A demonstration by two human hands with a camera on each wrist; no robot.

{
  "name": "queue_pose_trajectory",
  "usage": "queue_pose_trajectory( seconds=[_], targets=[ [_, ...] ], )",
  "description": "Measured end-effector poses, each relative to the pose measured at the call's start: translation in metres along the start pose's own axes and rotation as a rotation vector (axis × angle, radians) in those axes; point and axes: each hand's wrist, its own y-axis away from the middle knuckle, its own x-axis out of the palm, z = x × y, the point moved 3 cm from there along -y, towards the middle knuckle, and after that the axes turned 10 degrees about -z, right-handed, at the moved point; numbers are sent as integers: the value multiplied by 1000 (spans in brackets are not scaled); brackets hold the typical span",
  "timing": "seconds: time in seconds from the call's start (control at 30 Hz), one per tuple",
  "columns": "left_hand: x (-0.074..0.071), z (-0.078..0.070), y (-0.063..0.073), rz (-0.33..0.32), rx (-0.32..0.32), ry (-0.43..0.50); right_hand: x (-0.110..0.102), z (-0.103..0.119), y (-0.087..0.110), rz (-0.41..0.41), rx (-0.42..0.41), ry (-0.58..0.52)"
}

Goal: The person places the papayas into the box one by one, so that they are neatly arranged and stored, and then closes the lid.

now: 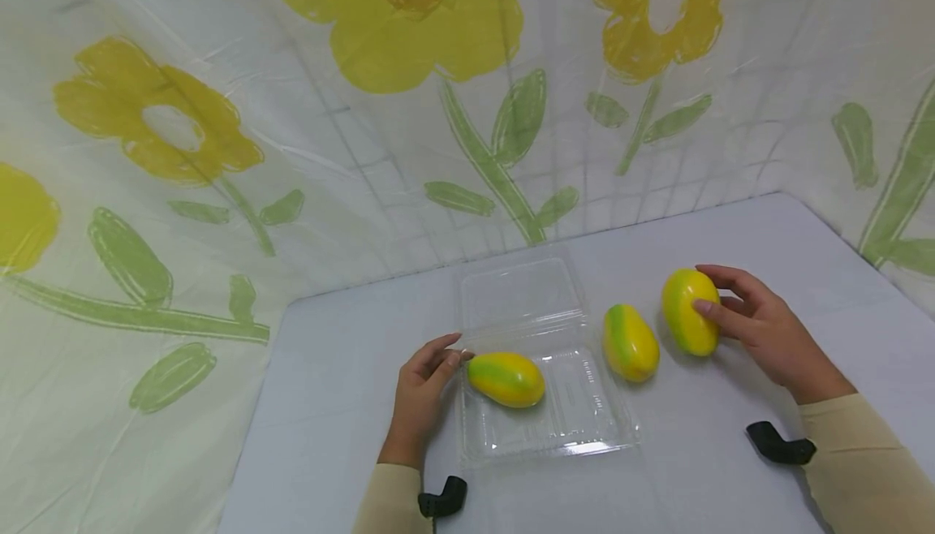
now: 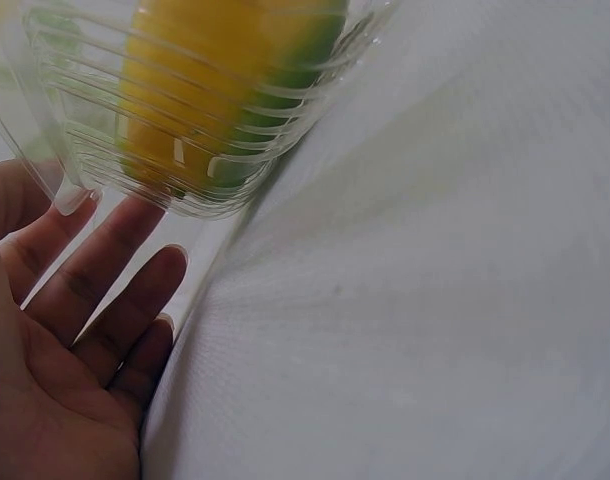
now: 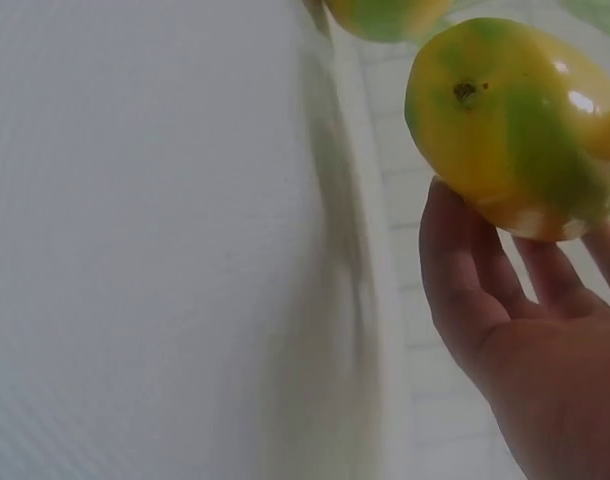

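Observation:
A clear plastic clamshell container [image 1: 584,428] lies with its lid [image 1: 519,290] folded back. One yellow-green mango [image 1: 507,380] lies in its left part. My left hand [image 1: 420,404] pinches the container's left rim between thumb and finger; in the left wrist view the other fingers of the left hand [image 2: 85,320] extend below the ribbed wall. My right hand [image 1: 767,331] grips another mango [image 1: 685,311] by its right side, and the right wrist view shows this mango [image 3: 515,130] raised off the table. A third mango [image 1: 630,343] rests on the table between the container and the right hand.
A white-covered table [image 1: 343,355] carries everything. Behind it hangs a sheet printed with yellow flowers [image 1: 431,15], which meets the table's back edge. Black wrist devices [image 1: 780,443] sit at both sleeves.

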Motion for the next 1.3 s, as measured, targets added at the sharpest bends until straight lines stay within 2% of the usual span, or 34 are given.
queue_pose_trajectory(
  seconds=[0.4, 1.07, 1.3],
  targets=[
    [0, 1, 0, 3, 1, 3, 1, 10, 1, -8, -2, -16],
    [0, -1, 0, -2, -1, 5, -1, 30, 7, 3, -80, -11],
    [0, -1, 0, -2, -4, -1, 2, 41, 10, 6, -143, -38]
  ],
)
